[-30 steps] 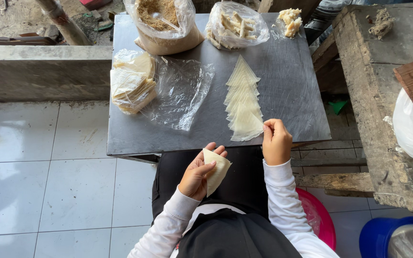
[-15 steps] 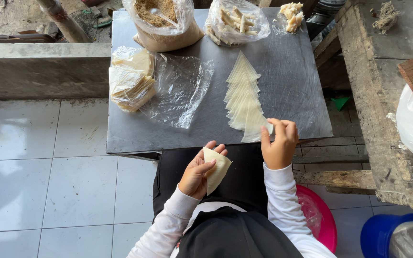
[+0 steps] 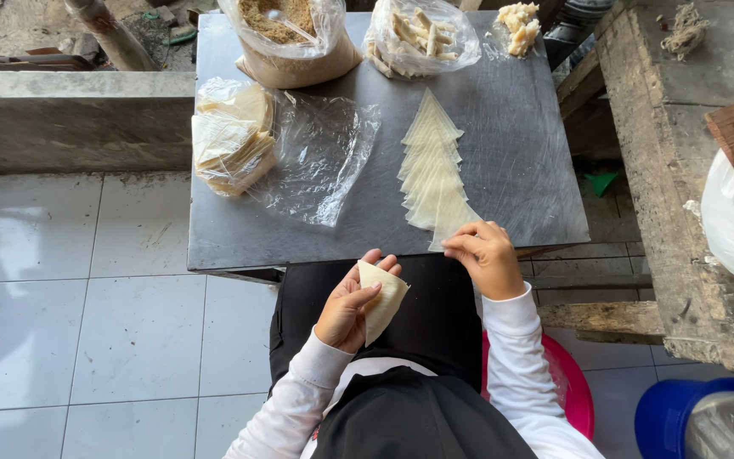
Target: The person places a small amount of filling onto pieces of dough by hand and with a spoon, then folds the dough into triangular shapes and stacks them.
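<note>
Head view, looking straight down over a seated lap and a grey metal bench. Left hand cupped over the lap, grip curled around one folded triangular pastry wrapper, thumb pressed along its edge. Right hand at the near edge of the bench, fingertips pinched on the lowest sheet of a fanned row of pale triangular wrappers running away up the bench. Judged step: peeling the next sheet free while the folded one waits in the other palm; calls for a light, shallow lift at the corner so that only one thin sheet comes away, then a short carry back over the bench edge to the lap. Edges: near bench edge directly under the right wrist, the fan's last sheet just beside it, so little margin before a sheet slides off. Left of the fan, an empty clear plastic bag lying flat, and beyond it a bagged stack of wrappers. Along the far edge, a bag of brown crumbly filling, a bag of pale sticks and a small heap of pale pieces. Open bare metal right of the fan; a rough concrete ledge beyond that side, a pink stool below.
</note>
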